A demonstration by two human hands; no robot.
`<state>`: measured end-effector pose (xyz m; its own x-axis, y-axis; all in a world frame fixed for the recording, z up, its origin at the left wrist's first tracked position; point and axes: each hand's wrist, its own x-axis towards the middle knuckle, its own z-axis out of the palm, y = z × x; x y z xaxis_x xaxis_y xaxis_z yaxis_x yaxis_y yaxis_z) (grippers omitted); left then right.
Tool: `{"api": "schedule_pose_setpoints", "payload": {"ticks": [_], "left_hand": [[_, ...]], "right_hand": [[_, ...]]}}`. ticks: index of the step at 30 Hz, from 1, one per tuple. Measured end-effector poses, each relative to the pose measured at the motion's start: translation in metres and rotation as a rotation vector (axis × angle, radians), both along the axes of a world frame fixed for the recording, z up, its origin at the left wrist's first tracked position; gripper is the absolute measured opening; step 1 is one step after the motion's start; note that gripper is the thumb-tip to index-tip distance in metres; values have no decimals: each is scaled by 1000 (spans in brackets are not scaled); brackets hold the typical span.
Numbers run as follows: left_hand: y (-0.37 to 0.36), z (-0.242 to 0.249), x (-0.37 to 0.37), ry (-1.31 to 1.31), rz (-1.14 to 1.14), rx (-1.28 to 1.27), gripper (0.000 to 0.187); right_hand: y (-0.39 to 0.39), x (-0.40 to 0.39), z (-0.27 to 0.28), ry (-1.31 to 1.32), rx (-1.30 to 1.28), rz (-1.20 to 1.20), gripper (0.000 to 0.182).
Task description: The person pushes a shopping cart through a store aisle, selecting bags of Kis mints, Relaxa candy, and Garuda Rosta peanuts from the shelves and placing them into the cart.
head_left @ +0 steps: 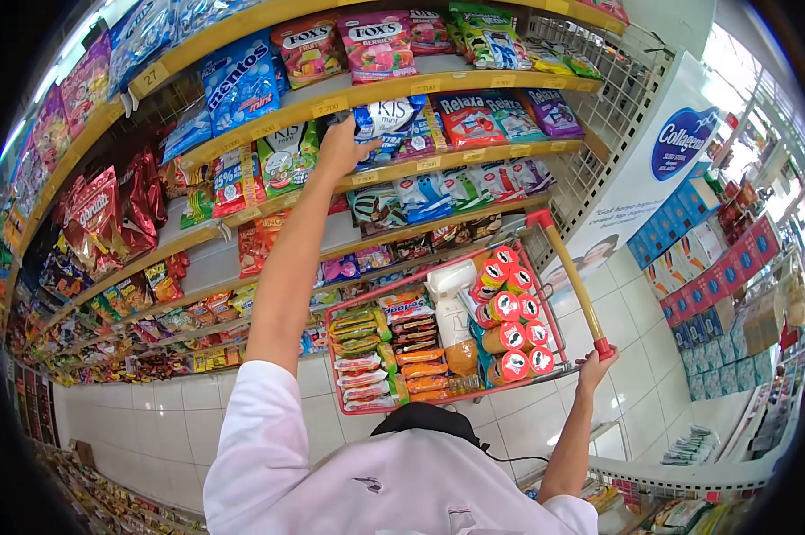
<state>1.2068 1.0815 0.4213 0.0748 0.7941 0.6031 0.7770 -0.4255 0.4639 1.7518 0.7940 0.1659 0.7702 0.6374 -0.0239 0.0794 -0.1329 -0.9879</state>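
My left hand [347, 147] is stretched out to a middle shelf, its fingers closed on the left edge of a blue and white Kis mint candy bag [392, 118]. Part of the bag is hidden behind the fingers. Down at the right, my right hand [596, 366] grips the red end of the cart's yellow handle [574, 278]. The shopping cart [338, 392] stands in front of my body. Inside it are rows of packaged snacks [420, 355], a white and tan package [456, 334] and several red-lidded snack cans [512, 336].
Candy bags fill the shelves, among them a blue Mentos bag [240, 82], a pink Fox's bag [377, 45] and a red Relaxa bag [468, 119]. Yellow price strips [425, 87] edge the shelves. A white Collagena panel [639, 178] closes the right end. White tiles [175, 419] cover the floor.
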Motion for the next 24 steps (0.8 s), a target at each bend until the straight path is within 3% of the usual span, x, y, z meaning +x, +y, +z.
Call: {"api": "schedule_pose_setpoints", "payload": {"ticks": [5, 8, 9, 11, 13, 15, 16, 17, 19, 21, 24], "left_hand": [[6, 0, 6, 160, -52, 11, 44], [-18, 8, 32, 538, -171, 140, 41], [-19, 3, 37, 536, -178, 135, 41], [-21, -5, 48, 652, -314, 499, 39], [-43, -5, 64, 595, -304, 572, 37], [-75, -9, 78, 224, -308, 474, 43], [-104, -10, 88, 90, -133, 81, 44], [-116, -29, 94, 89, -135, 72, 44], [-131, -85, 103, -606, -85, -181, 48], [-160, -134, 111, -885, -62, -263, 54], [-211, -207, 118, -1359, 85, -636, 55]], "right_hand": [[0, -3, 3, 9, 16, -17, 45], [1, 0, -2, 10, 29, -12, 47], [1, 0, -3, 9, 23, -17, 47], [1, 1, -4, 21, 38, 0, 47], [2, 0, -4, 26, 52, -21, 46], [2, 0, -5, 16, 66, -20, 47], [2, 1, -5, 15, 57, -23, 47], [2, 1, -5, 18, 59, -23, 47], [0, 1, -7, 22, 51, -26, 48], [0, 3, -6, 43, 39, 1, 49], [-7, 0, 12, 36, -86, 41, 52]]}}
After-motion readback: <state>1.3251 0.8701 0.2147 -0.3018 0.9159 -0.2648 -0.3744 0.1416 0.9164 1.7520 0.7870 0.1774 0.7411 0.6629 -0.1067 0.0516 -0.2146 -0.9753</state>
